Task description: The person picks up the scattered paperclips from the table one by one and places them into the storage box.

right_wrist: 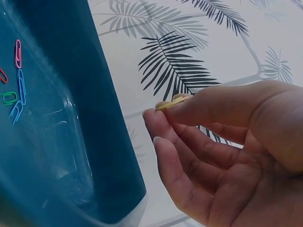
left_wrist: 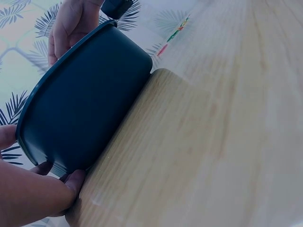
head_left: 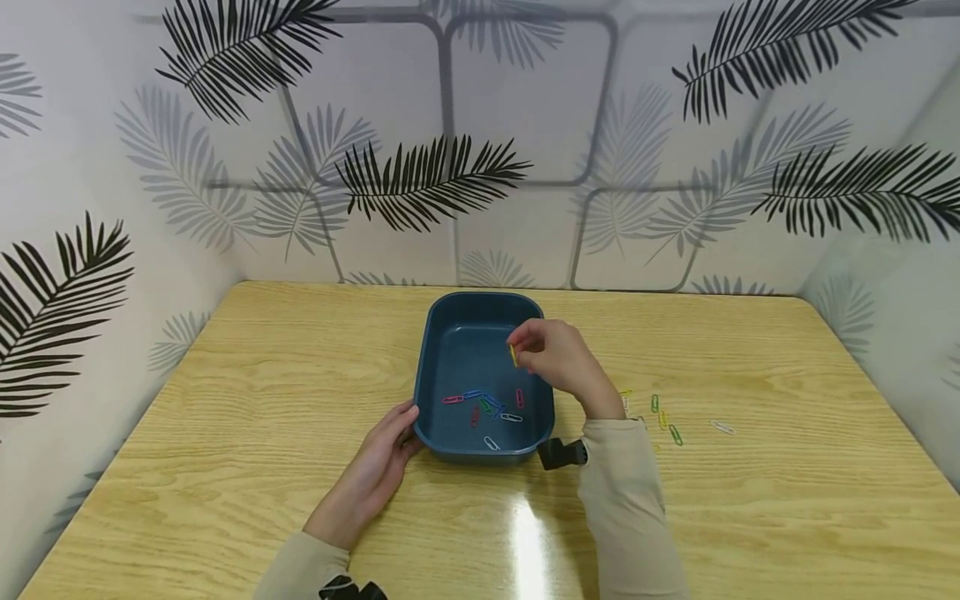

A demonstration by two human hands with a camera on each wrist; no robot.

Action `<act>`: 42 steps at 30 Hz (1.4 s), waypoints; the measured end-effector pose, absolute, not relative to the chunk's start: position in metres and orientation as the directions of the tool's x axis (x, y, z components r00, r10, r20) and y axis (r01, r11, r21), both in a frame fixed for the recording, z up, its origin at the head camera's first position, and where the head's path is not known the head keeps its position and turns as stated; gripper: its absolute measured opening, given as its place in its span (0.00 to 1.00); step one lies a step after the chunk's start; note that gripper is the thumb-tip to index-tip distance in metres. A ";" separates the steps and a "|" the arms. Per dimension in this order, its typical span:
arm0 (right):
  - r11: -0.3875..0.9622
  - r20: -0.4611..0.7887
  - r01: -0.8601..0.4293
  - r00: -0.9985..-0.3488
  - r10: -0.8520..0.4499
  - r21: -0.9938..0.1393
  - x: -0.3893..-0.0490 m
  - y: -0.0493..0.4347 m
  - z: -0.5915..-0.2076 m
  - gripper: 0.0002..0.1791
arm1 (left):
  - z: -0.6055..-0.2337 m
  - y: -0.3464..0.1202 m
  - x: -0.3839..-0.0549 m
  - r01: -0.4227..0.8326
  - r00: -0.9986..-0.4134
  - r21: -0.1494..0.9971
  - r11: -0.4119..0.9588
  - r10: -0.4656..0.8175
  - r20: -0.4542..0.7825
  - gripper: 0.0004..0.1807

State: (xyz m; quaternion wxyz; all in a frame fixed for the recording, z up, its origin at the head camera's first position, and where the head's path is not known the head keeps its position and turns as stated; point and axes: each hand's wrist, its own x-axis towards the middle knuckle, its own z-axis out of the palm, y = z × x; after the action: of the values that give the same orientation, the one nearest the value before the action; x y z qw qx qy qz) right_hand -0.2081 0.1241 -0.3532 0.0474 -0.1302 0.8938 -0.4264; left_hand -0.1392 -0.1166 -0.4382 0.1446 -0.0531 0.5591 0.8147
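Head view: from high up, behind left hand (head_left: 378, 467) and right hand (head_left: 558, 358), facing forward and down over table (head_left: 225, 467) to patterned wall (head_left: 525, 100); widest, farthest off. Left wrist view: low, close to outer side of box (head_left: 480, 457), frame tilted, table slanting; shares box, table and both hands with head view. Right wrist view: closest, beside right hand, tilted, facing wall past box interior at frame's left; shares yellow clip (right_wrist: 171, 102) and loose clips (right_wrist: 21, 86) inside box with head view.
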 end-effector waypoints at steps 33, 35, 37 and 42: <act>0.543 0.064 -0.315 -0.901 -0.430 -0.778 -0.193 0.132 -0.363 0.10 | -0.438 -0.116 -0.139 -0.304 -0.949 0.891 -0.336 0.185 -0.254 0.26; 0.539 0.068 -0.308 -0.906 -0.419 -0.784 -0.191 0.139 -0.363 0.11 | -0.438 -0.116 -0.139 -0.304 -0.950 0.891 -0.337 0.181 -0.255 0.26; 0.540 0.070 -0.297 -0.914 -0.400 -0.788 -0.188 0.147 -0.363 0.11 | -0.438 -0.116 -0.139 -0.302 -0.951 0.891 -0.338 0.175 -0.256 0.25; 0.575 0.063 -0.256 -0.941 -0.333 -0.777 -0.181 0.170 -0.366 0.13 | -0.438 -0.116 -0.139 -0.300 -0.952 0.890 -0.343 0.169 -0.256 0.25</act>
State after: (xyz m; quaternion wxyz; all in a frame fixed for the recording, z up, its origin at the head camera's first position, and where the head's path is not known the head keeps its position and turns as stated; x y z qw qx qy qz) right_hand -0.1815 0.1703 -0.3655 0.0449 -0.1663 0.8863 -0.4299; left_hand -0.1393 -0.1157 -0.4381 0.1435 -0.0588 0.5551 0.8172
